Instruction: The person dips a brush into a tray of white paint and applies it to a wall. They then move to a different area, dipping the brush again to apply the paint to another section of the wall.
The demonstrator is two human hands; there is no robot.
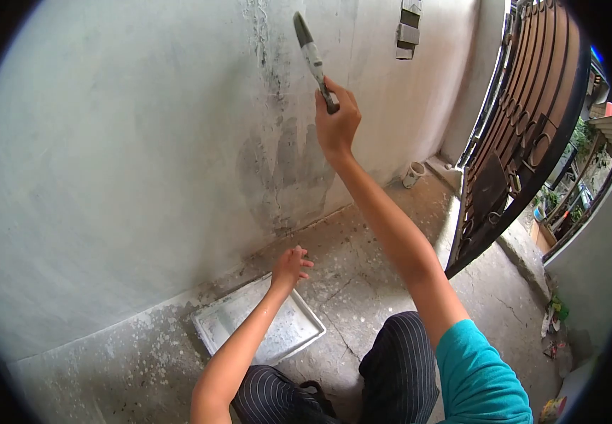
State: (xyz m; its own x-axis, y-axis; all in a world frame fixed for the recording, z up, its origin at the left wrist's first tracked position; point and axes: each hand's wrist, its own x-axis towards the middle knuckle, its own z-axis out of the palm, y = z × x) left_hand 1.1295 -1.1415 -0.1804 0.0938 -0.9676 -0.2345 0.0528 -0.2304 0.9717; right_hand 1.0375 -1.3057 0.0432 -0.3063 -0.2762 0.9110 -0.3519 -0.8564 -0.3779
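My right hand point(337, 121) is raised and grips the handle of a paint brush point(311, 52), whose dark bristles point up against the pale wall point(108, 155). A darker stained patch point(288, 173) lies on the wall below the brush. My left hand point(290, 267) hangs with fingers loosely curled and empty, just above the far corner of a white paint tray point(306, 328) that lies flat on the concrete floor.
A brown metal gate point(532, 120) stands open at the right. A small white cup point(413, 174) sits on the floor by the far wall corner. My knees in striped trousers point(398, 360) are at the bottom. Litter lies at the right edge point(553, 325).
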